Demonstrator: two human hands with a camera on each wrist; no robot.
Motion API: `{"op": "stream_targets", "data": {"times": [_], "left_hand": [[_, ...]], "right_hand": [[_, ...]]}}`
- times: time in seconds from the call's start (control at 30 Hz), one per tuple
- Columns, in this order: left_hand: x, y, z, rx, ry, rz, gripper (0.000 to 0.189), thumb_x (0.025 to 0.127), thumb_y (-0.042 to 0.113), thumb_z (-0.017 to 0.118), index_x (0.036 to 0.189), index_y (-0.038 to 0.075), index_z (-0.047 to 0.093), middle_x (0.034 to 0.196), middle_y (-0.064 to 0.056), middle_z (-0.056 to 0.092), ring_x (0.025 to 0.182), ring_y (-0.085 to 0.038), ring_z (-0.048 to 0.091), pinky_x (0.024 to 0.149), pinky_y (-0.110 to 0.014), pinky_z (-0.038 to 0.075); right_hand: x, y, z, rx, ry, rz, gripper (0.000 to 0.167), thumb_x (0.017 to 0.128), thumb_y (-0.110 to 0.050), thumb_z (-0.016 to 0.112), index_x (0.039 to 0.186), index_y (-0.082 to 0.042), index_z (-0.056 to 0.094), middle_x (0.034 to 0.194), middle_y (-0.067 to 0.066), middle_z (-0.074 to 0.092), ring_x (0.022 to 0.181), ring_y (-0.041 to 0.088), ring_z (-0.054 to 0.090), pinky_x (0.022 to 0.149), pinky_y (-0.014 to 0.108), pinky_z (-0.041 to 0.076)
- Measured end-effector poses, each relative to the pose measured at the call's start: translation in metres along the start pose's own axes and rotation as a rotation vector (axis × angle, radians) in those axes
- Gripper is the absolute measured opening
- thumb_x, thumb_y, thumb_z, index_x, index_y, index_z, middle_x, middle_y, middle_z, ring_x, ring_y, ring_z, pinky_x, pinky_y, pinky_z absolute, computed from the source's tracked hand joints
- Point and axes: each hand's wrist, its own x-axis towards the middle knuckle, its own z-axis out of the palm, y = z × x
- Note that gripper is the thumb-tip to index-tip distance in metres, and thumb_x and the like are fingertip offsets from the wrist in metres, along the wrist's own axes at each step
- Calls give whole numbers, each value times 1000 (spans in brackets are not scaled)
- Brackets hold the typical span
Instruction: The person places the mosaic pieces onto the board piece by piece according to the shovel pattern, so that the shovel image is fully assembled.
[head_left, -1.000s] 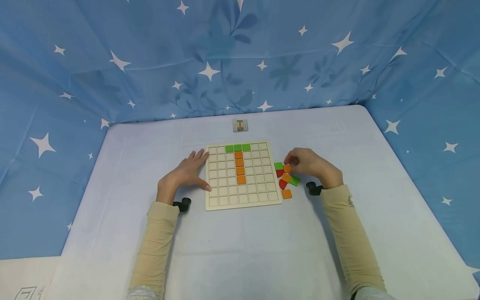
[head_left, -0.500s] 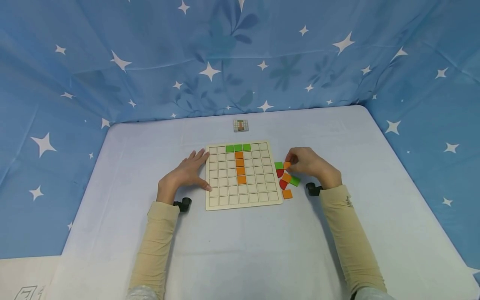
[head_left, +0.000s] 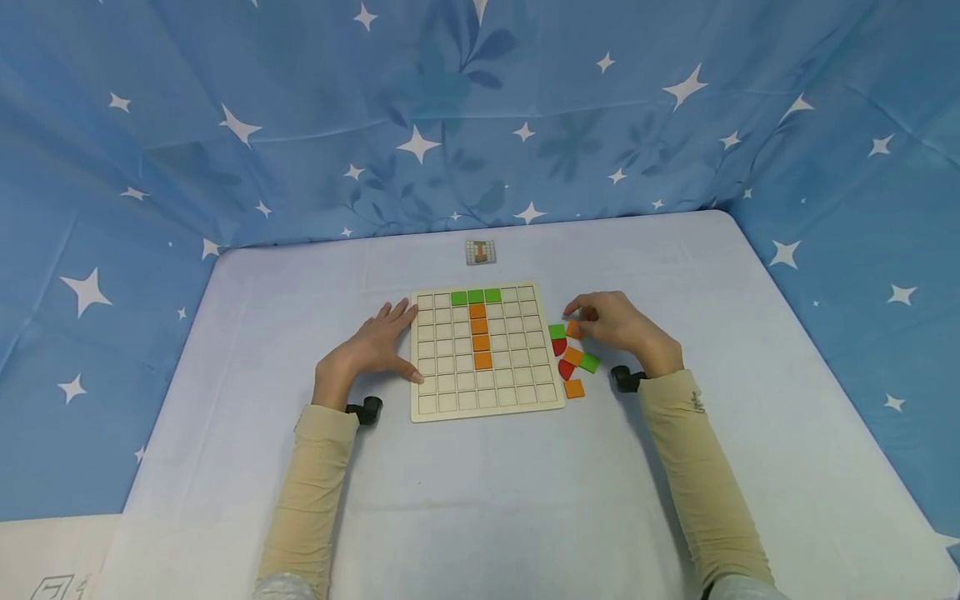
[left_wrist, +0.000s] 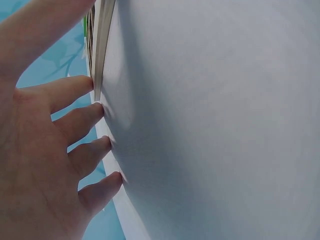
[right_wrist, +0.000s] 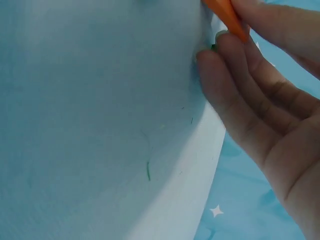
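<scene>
Over the last second the flat orange square tile [head_left: 573,329], right of centre in the head frame, has tipped up, pinched in the curled fingers of the right hand [head_left: 618,322]; pick-up appears begun, the tile still off the cream gridded board [head_left: 450,406]. Only the right wrist view clearly shows the thumb against the tile; the left wrist view reveals the left hand [head_left: 372,343], spread and grasping nothing, with lower fingertips meeting the tabletop [head_left: 487,508].

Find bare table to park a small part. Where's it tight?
Free on the white table: the wide area nearer the person than the grid board, between the sleeves; also left of the left hand and right of the right hand. Crowded: between grid board and right hand, where loose tiles bunch.
</scene>
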Motion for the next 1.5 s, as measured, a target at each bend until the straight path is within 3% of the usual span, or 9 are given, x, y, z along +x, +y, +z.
{"op": "stream_targets", "data": {"times": [0.23, 0.57, 0.87, 1.17, 1.5], "left_hand": [[-1, 0, 0, 1, -4, -1, 125, 77, 36, 92, 167, 9, 9, 174, -14, -4, 160, -37, -10, 130, -57, -1], [-3, 0, 0, 2, 2, -9, 125, 77, 35, 92, 167, 9, 9, 174, -13, -3, 160, -37, -9, 130, -57, -1], [-3, 0, -1, -1, -2, -11, 125, 77, 36, 92, 167, 11, 9, 174, -12, -4, 160, -35, -10, 130, -55, -2], [-2, 0, -1, 1, 0, 3, 124, 77, 36, 92, 167, 10, 10, 174, -13, -4, 160, -37, -9, 130, -57, -1], [-1, 0, 0, 4, -2, -5, 125, 77, 36, 92, 167, 10, 9, 174, -12, -4, 160, -36, -10, 130, -56, -1]], "right_hand": [[0, 3, 0, 15, 45, -24, 21, 97, 0, 61, 109, -6, 77, 106, 15, 71, 93, 30, 58, 79, 39, 53], [1, 4, -1, 74, 48, -8, 17, 99, -4, 64, 112, -3, 76, 108, 17, 72, 79, 24, 62, 69, 30, 54], [-1, 3, -1, 149, 35, -2, 23, 98, -5, 65, 119, -5, 74, 115, 16, 70, 105, 35, 69, 89, 44, 58], [-1, 3, -1, 224, -21, -8, 32, 97, -3, 63, 128, -3, 69, 112, 12, 74, 96, 23, 70, 93, 44, 58], [0, -3, 2, 322, -35, -13, 29, 97, -1, 63, 125, -4, 70, 107, 12, 74, 97, 23, 72, 93, 41, 57]]}}
